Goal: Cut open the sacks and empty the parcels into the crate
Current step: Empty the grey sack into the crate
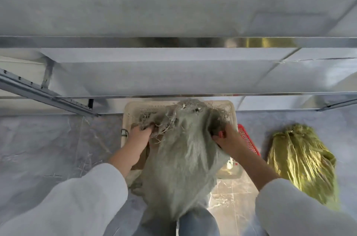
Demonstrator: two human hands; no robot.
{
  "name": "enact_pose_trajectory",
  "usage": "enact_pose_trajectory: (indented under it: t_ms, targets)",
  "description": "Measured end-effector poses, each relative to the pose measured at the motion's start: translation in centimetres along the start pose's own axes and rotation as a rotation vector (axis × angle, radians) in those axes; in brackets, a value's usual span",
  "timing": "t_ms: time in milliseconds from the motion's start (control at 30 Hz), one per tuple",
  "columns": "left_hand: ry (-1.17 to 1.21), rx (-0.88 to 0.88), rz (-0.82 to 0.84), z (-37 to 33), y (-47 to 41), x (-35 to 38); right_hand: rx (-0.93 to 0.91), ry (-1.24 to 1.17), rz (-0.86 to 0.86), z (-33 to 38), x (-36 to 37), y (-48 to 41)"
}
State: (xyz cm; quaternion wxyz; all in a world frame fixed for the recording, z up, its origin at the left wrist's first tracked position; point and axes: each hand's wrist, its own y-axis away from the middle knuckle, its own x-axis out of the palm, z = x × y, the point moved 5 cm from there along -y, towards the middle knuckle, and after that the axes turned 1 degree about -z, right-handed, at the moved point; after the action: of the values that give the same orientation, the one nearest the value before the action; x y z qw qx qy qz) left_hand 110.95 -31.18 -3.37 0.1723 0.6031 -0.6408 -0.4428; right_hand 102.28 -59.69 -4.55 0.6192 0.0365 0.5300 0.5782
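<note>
1. You hold the grey sack (181, 158) over the crate (128, 108). Its frayed mouth lies at the far side, above the crate, and its other end hangs down toward your legs. The mouth is already open and ragged, so I judge that the cutting is done for this sack.
2. Your left hand (140, 133) grips the left edge of the mouth, with the fingers curled into the loose threads. Your right hand (226, 139) grips the right edge, with the fingers closed on the cloth. A small red thing shows at this hand, but I cannot tell what it is.
3. The emptying seems to be in progress. A brown parcel (142, 158) lies in the crate under your left forearm. Something pale and shiny shows at the near right corner of the crate, partly hidden. The sack covers most of the crate, so the picture does not show how many parcels are inside, or whether the sack holds more.
4. The yellow sack (301, 162) lies on the floor to the right, apart from the crate and beyond the red basket (249, 143) that stands against the crate's right side. Its top looks gathered and tied, so I judge it is not yet cut and not yet emptied.
5. In my estimate you are near the middle: finish the grey sack, then do the yellow one.
</note>
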Motion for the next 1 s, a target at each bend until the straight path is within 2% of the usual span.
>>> enact_pose_trajectory:
  t_ms: [33,100,167,200,267,333,433,533,600,667,733,800,833,900,933,967,1000]
  targets:
    - [-0.194,0.067,-0.015,1.2,-1.1,1.0,-0.015,0.053,0.051,-0.3,2.2,-0.5]
    - [-0.511,0.128,0.06,4.5,-3.1,3.8,-0.091,0.322,0.137,-1.4,7.1,-1.2]
    - [-0.688,0.133,0.153,7.3,-4.1,6.3,-0.068,0.389,0.174,-2.4,10.7,-1.9]
    - [-0.703,0.149,0.184,8.3,-4.6,7.3,-0.017,0.323,0.183,-3.1,11.8,-2.5]
    - [-0.543,0.171,0.261,9.4,-5.5,8.8,0.06,0.181,0.167,-4.6,13.1,-4.4]
    - [-0.39,0.193,0.327,9.7,-6.0,9.7,0.048,0.248,0.141,-6.0,13.3,-5.9]
    - [-0.448,0.321,0.395,9.5,-6.9,10.5,-0.019,0.372,0.094,-6.3,12.7,-8.3]
    - [-0.571,0.45,0.311,9.8,-8.8,10.1,-0.03,0.432,0.193,-4.5,12.2,-10.9]
    - [-0.515,0.403,0.181,10.6,-10.2,8.4,-0.038,0.324,0.24,-2.6,10.8,-11.6]
    - [-0.375,0.165,0.188,12.9,-11.4,6.4,-0.095,0.103,0.256,-1.5,9.0,-11.0]
    - [-0.423,-0.07,0.288,16.4,-11.5,4.7,-0.088,-0.194,0.09,-2.2,6.7,-8.8]
    - [-0.715,-0.172,0.393,19.3,-10.8,3.5,-0.057,-0.454,-0.169,-5.3,4.5,-5.0]
    - [-0.788,-0.181,0.433,20.1,-10.1,3.3,0.023,-0.667,-0.302,-7.6,3.6,-2.9]
    - [-0.758,-0.17,0.492,21.0,-9.2,3.7,0.328,-1.117,-0.505,-13.5,3.8,0.4]
    - [-0.745,-0.152,0.498,21.3,-9.0,4.0,0.491,-1.195,-0.533,-16.3,5.1,1.8]
    - [-0.744,-0.126,0.499,21.3,-8.8,4.2,0.618,-1.138,-0.469,-18.7,6.9,2.7]
    - [-0.754,-0.102,0.493,21.6,-8.8,4.3,0.687,-0.975,-0.319,-20.6,9.2,3.4]
